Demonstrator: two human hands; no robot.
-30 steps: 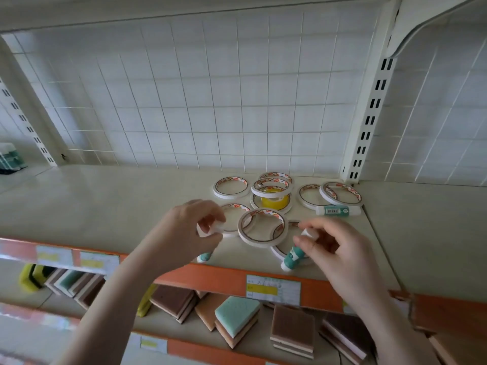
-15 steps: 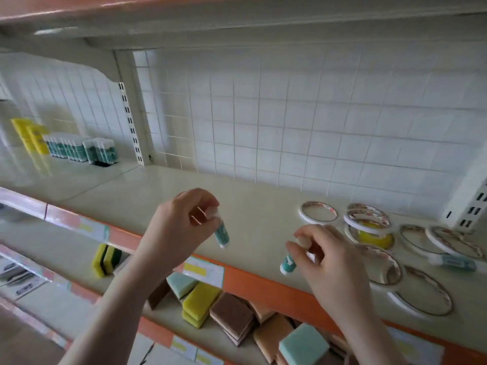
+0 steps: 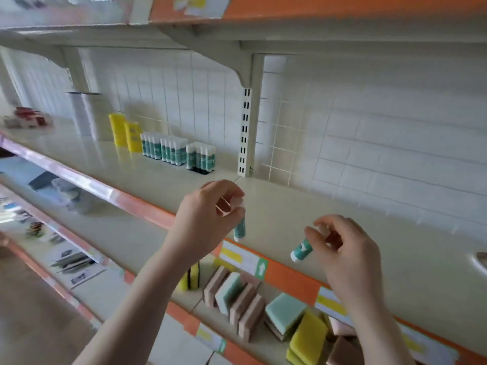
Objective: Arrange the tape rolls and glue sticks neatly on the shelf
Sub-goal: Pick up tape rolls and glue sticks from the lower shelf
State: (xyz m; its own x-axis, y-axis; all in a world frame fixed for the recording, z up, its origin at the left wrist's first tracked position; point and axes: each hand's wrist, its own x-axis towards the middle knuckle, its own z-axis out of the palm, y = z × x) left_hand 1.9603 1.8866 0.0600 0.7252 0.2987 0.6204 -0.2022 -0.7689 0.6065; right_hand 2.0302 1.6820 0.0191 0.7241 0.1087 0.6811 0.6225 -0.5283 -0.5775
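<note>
Landmark: slotted upright post (image 3: 245,133) at the back of the shelf (image 3: 163,185).

Far left of the post, at the back of the shelf: blurred red packs (image 3: 27,119), then two pale rolls (image 3: 88,115) standing on end, then yellow stacks (image 3: 125,133). Just left of the post: rows of standing glue sticks (image 3: 179,154), white caps, teal labels; print too small to read. The shelf in front of these rows is bare out to the orange front edge (image 3: 147,209).

Below the post and slightly left: left hand (image 3: 203,222), held over the front half of the shelf. Grip: fingertips pinch the white cap of a left glue stick (image 3: 239,229), which hangs nearly upright, base down, just above the front edge. Teal label, text unreadable.

Below and right of the post: right hand (image 3: 347,256), fingers curled, pinching the cap end of a right glue stick (image 3: 301,251). This stick is tilted, base pointing down-left, over the shelf near its front edge. Teal label with a white mark; not legible.

Shelf between the two hands and back to the white grid panel (image 3: 342,154) is bare.

Front edge under the hands carries price tags (image 3: 243,258) with yellow bars and a green arrow; writing blurred.

Far right of the post, at the frame edge: part of a tape roll (image 3: 481,262) lying flat.

Lower shelf, under the hands: sponges (image 3: 284,312) in pink, mint, yellow, brown.
</note>
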